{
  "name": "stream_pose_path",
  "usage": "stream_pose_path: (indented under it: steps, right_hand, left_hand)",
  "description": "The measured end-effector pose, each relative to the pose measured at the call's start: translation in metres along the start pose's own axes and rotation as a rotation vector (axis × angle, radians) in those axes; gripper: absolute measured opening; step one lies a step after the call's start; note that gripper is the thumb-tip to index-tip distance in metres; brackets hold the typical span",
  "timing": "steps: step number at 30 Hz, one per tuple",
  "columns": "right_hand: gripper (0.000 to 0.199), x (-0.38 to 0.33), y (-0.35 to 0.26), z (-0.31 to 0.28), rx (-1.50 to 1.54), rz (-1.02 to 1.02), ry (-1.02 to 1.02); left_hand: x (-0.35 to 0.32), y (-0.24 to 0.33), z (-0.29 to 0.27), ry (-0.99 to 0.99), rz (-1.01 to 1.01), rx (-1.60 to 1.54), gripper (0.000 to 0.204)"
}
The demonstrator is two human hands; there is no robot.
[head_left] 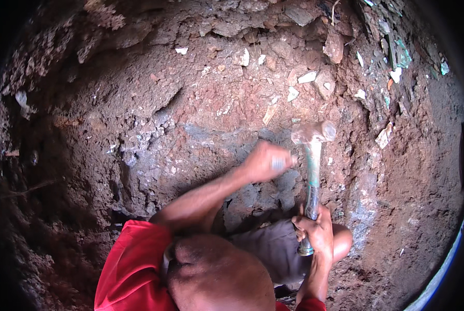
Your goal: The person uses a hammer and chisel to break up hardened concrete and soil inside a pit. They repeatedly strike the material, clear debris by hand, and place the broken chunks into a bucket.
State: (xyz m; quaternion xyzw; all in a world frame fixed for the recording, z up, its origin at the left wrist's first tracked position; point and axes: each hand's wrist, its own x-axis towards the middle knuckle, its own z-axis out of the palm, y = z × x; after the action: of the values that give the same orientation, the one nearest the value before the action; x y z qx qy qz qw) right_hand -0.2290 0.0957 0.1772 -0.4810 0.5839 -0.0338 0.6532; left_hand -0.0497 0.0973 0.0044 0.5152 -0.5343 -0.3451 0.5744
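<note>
The 1 head view looks steeply down, close over the person's own head, at the reddish-brown dug earth wall [154, 103].

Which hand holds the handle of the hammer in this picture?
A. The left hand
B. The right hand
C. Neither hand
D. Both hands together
B. The right hand is wrapped around the lower end of the hammer, while the left hand is a closed fist held apart from the handle, gripping a small metal piece against the rock face.
</note>
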Motion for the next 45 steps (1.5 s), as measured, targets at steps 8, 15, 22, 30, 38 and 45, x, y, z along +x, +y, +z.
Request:
stream_pose_path:
  steps: [8,15,22,30,38,45]
  right_hand:
    - [0.018,0.000,0.023,-0.017,0.230,-0.007,0.112]
    - [0.019,-0.015,0.031,-0.035,0.379,-0.021,0.106]
    - [0.021,-0.020,0.041,-0.048,0.437,-0.079,-0.001]
    - [0.021,-0.020,0.044,-0.051,0.419,-0.119,-0.070]
    - [0.019,-0.020,0.048,-0.052,0.454,-0.146,-0.107]
    - [0.019,-0.020,0.050,-0.055,0.493,-0.124,-0.117]
  left_hand:
    - [-0.078,0.019,0.038,-0.387,0.229,0.089,0.036]
    - [-0.041,0.041,0.004,0.041,0.004,-0.142,0.026]
    - [0.016,0.003,-0.020,0.275,-0.032,0.006,0.045]
    - [0.018,-0.005,-0.001,0.371,-0.219,-0.134,0.052]
    - [0.007,-0.015,-0.002,0.291,-0.207,0.162,0.048]
    - [-0.007,0.045,-0.009,0.243,-0.063,-0.485,0.054]
